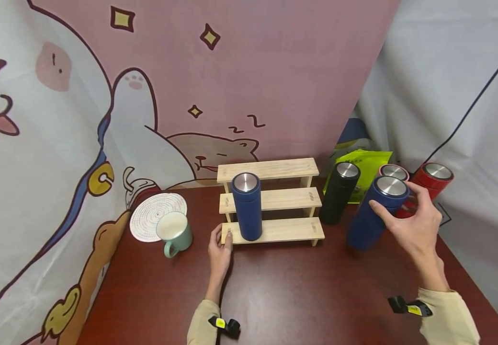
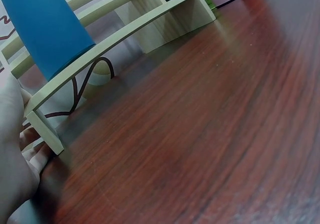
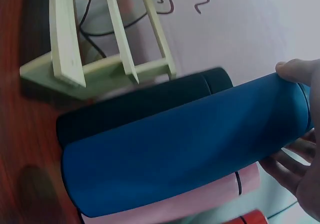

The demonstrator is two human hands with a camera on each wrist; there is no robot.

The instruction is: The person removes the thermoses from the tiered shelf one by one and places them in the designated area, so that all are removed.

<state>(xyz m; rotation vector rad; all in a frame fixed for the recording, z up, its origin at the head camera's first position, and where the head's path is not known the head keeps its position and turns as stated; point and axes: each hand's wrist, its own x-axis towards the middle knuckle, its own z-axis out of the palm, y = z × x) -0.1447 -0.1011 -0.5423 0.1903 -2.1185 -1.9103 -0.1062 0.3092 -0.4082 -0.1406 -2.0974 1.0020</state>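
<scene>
Right hand (image 1: 413, 220) grasping tilted blue flask (image 1: 376, 211), lifting toward wooden rack (image 1: 270, 201); left hand (image 1: 220, 251), fingers relaxed, steadying rack; next move likely requiring upright placement beside 1 shelved flask (image 1: 246, 206)

Two bare hands, left hand (image 1: 220, 249) at lower centre, right hand (image 1: 413, 221) at lower right. Pale cream long sleeves (image 1: 449, 316) down to the wrists. Black wrist straps (image 1: 406, 306) with small yellow tags (image 1: 220, 323) on both forearms.
</scene>
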